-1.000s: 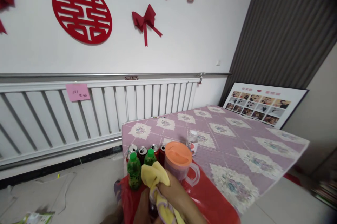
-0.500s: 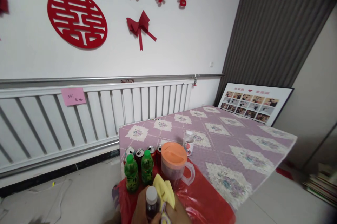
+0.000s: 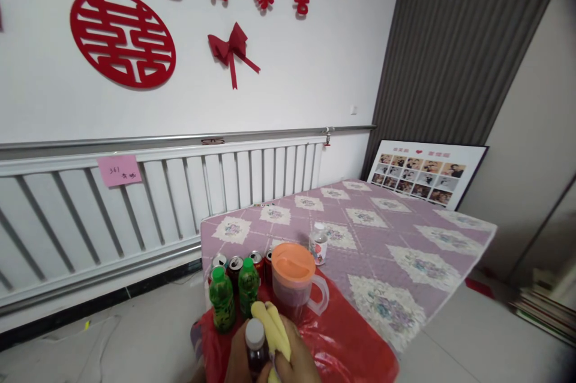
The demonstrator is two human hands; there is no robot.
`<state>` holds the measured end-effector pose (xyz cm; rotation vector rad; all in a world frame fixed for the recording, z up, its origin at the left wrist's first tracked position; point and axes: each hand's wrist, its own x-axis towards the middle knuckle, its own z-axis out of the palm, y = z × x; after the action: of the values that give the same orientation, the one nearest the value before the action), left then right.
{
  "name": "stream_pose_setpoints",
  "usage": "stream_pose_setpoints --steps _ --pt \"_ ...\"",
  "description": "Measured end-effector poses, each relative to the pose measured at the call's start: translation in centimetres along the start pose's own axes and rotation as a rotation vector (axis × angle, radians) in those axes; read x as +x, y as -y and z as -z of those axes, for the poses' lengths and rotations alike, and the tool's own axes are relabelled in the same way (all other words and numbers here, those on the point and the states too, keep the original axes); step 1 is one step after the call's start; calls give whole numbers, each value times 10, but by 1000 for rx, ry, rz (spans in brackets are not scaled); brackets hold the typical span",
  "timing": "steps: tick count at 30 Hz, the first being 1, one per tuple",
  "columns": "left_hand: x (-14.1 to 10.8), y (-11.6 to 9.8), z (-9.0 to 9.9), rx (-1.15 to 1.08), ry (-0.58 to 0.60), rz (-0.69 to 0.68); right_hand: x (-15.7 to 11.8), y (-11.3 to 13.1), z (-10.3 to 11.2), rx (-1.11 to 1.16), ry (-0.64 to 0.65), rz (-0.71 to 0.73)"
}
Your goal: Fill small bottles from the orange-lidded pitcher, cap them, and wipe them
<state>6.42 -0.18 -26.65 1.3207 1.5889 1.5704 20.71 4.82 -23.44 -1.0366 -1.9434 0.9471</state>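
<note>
My left hand (image 3: 237, 354) is wrapped round a dark bottle (image 3: 256, 358) with a white cap, low in the view. In my right hand (image 3: 297, 354) a yellow cloth (image 3: 275, 332) is bunched up and pressed against the bottle's side. Two green-capped bottles (image 3: 222, 305) stand just beyond my left hand. Behind them are several drink cans (image 3: 236, 266). A clear plastic pitcher (image 3: 291, 296) with an orange lid stands past my right hand, its handle to the right. The lower part of the dark bottle is hidden by my fingers.
A red plastic sheet (image 3: 351, 341) covers the near corner of the table with its purple flowered cloth (image 3: 369, 239). A clear bottle (image 3: 318, 245) with a white cap stands behind the pitcher. The white radiator (image 3: 216, 182) runs along the wall on the left.
The yellow cloth has shifted in my right hand and is folded closer against the bottle. My left hand keeps its hold on the bottle. The view has turned slightly.
</note>
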Motion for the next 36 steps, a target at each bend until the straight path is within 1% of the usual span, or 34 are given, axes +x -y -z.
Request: stream_pose_setpoints --steps 3,5,7,9,12,16,18,20,23,25,26,27,29,31,32,34,36 --pt "-2 10 -4 13 -68 -37 -6 -10 -2 -17 54 -83" --pt "-3 16 -6 17 -63 -32 -11 -15 -3 -42 80 -118" --pt "-2 19 -6 1 -33 -22 -15 -18 -4 -59 80 -129" --pt "1 20 -2 -60 23 -9 -17 -18 -4 -68 69 -127" --pt "12 15 16 -128 164 48 -17 -18 -3 -81 70 -119" --pt "34 -5 46 9 409 119 -18 -25 -3 -129 79 -143" --pt "43 -15 54 41 466 104 -18 -31 -6 -158 99 -153" --pt "48 -21 56 34 495 90 -19 -37 -9 -170 120 -158" --pt "48 -19 53 -17 508 93 -20 -43 -16 -132 99 -146" --pt "43 -12 48 -44 470 84 -21 -39 -18 -102 40 -89" --pt "39 -8 45 -52 420 74 -21 -34 -17 -98 9 -49" --pt "35 -4 41 -56 349 61 -21 -28 -16 -101 -20 -4" --pt "26 2 31 -54 164 25 -17 -14 -11 -122 -35 81" --pt "18 6 21 -27 -2 -25 -12 0 -6 -150 5 142" --pt "15 7 17 -1 -62 -48 -8 5 -3 -164 40 157" --pt "13 9 12 57 -135 -80 -1 9 -1 -184 97 138" --pt "13 9 11 107 -155 -104 3 7 -3 -194 121 73"
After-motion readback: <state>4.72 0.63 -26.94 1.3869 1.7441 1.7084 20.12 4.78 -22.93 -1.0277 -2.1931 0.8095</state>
